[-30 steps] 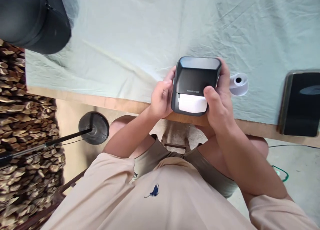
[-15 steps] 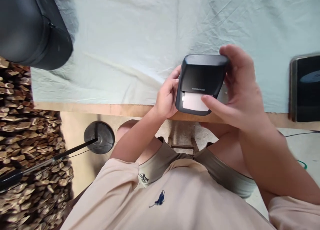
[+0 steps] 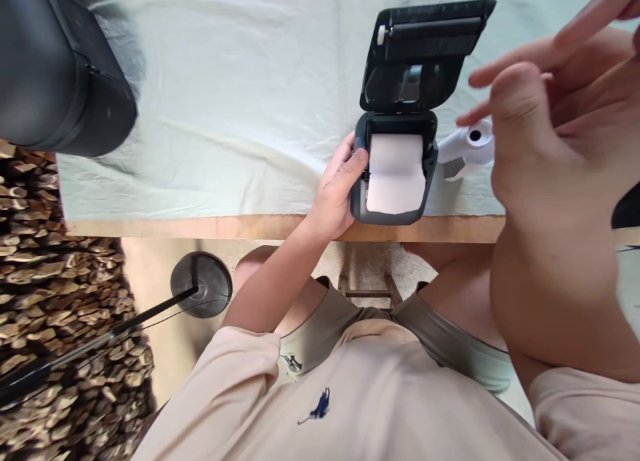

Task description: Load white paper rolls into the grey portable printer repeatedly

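Note:
My left hand [image 3: 340,184] grips the left side of a small black label printer [image 3: 393,217] at the table's front edge, thumb on its rim. The printer's lid [image 3: 400,61] stands raised on its hinge, showing a dark roller inside. A white paper roll [image 3: 397,171] lies in the printer's compartment, its loose end over the front lip. My right hand [image 3: 565,107] is up to the right of the printer, fingers stretched out, holding nothing visible. Below its fingers, a second white paper roll [image 3: 463,147] with a dark core lies on the cloth, partly hidden by the hand.
A pale cloth [image 3: 240,114] covers the wooden-edged table. A black zipped case [image 3: 75,81] stands at the far left. A dark device [image 3: 627,207] shows partly at the right edge. Beside the stacked firewood [image 3: 75,301] is a stand with a round base [image 3: 215,281].
The printer's lid has swung open, uncovering the paper roll inside. My right hand has let go of the printer and moved up and right. The roll beside the printer has come into view.

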